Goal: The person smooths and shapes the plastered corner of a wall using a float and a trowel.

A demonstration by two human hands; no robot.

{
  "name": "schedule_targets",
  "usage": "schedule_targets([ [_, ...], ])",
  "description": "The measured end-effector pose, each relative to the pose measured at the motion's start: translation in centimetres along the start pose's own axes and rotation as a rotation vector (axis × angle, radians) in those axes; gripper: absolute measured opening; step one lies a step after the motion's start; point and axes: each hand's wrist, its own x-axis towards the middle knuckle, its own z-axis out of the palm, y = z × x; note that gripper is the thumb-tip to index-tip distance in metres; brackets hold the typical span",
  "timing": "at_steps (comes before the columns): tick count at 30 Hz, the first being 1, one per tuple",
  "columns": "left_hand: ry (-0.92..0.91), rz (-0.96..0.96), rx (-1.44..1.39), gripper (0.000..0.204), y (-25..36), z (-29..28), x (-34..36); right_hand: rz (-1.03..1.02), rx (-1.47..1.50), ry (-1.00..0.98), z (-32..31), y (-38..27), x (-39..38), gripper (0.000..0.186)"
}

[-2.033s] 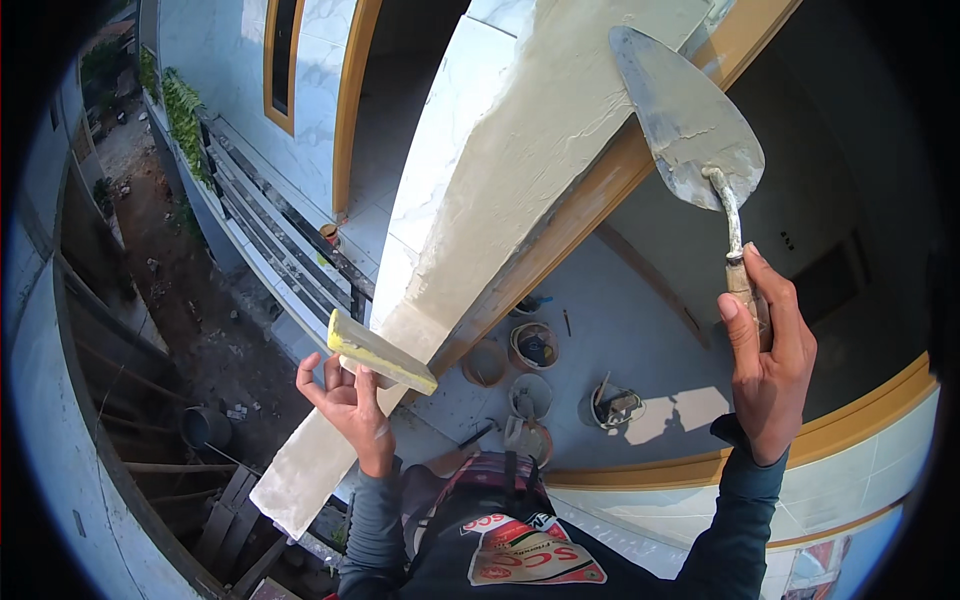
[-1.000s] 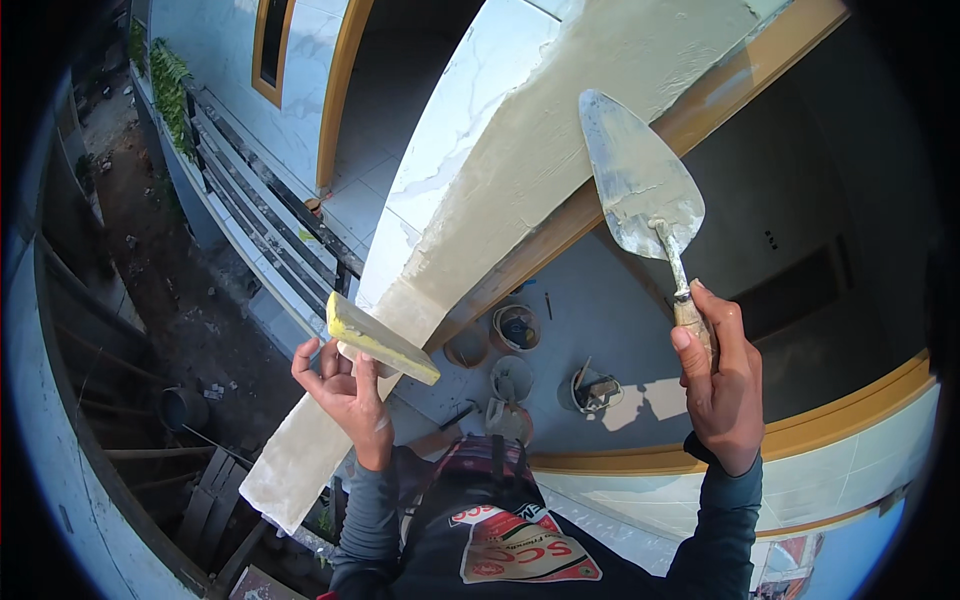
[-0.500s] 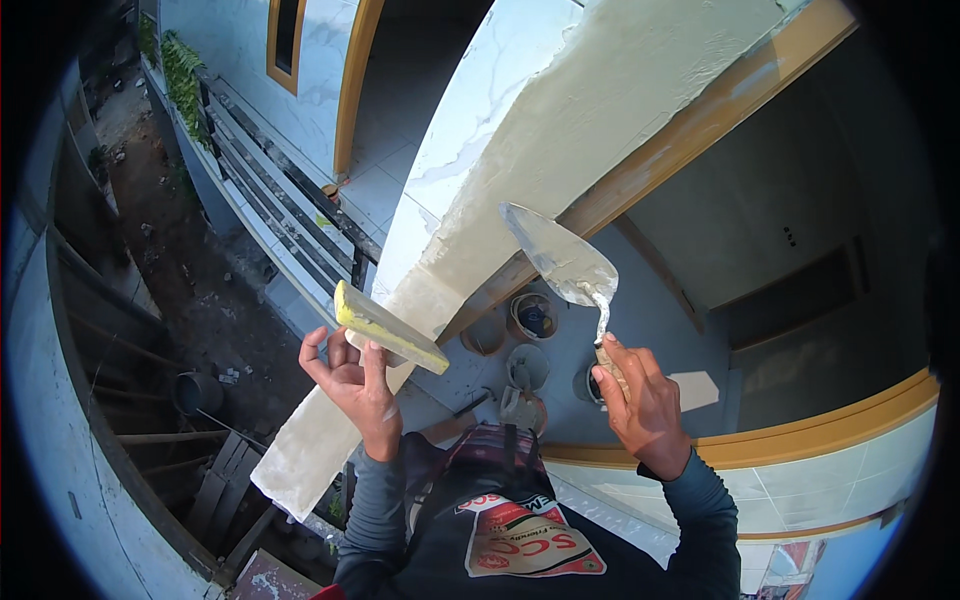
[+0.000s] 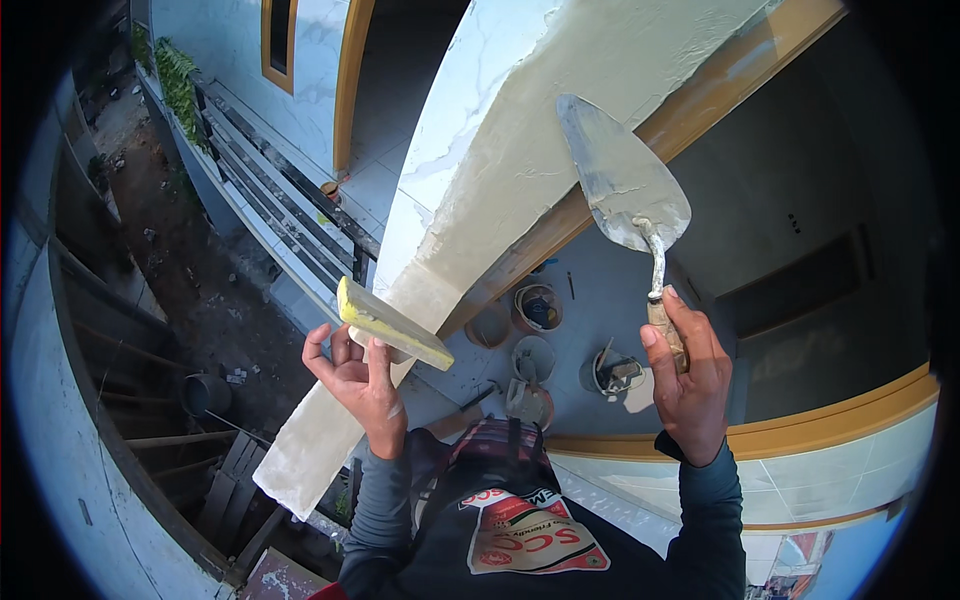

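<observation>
- Head view, nearest: left hand (image 4: 365,390), thumb and fingers closed on the underside of a yellow-edged float (image 4: 398,322); holding from below presumably leaves its flat grey face unobstructed.
- Right hand (image 4: 697,385): fingers clamped around the handle of a mortar-smeared trowel (image 4: 625,180); the thumb lies along the handle, probably to steady the blade's angle.
- Beyond the right fingertips: the blade overlaps a plaster-coated strip (image 4: 540,140), contact indeterminable; the bent neck appears to keep the knuckles away from mortar.
- Past the blade: a wooden frame (image 4: 735,75) borders the strip.
- Farthest, between and below both hands' fingers: buckets (image 4: 488,327), well apart from them, on the floor (image 4: 563,345).
</observation>
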Motion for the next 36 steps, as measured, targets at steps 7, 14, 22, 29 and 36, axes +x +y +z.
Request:
schedule_targets([
  [7, -0.029, 0.008, 0.026, 0.059, 0.1, 0.4, 0.1, -0.004, -0.027, -0.308, 5.7, 1.5, -3.9, 0.035],
  [14, -0.030, 0.048, 0.058, 0.057, 0.8, 0.7, 0.3, -0.106, 0.246, -0.037, 5.8, 2.8, -5.6, 0.040],
  [22, -0.092, 0.133, 0.114, 0.052, 1.8, 1.5, 0.4, 0.282, 1.374, 0.150, 12.7, 3.7, -8.9, 0.040],
  [29, -0.108, 0.187, 0.158, 0.054, 2.3, 1.5, 0.6, 0.359, 1.802, 0.060, 16.4, 1.4, -7.8, 0.037],
  [36, -0.063, 0.230, 0.206, 0.051, 3.1, 1.5, 0.7, 0.107, 1.867, 0.171, 13.2, 0.1, -0.9, 0.038],
])
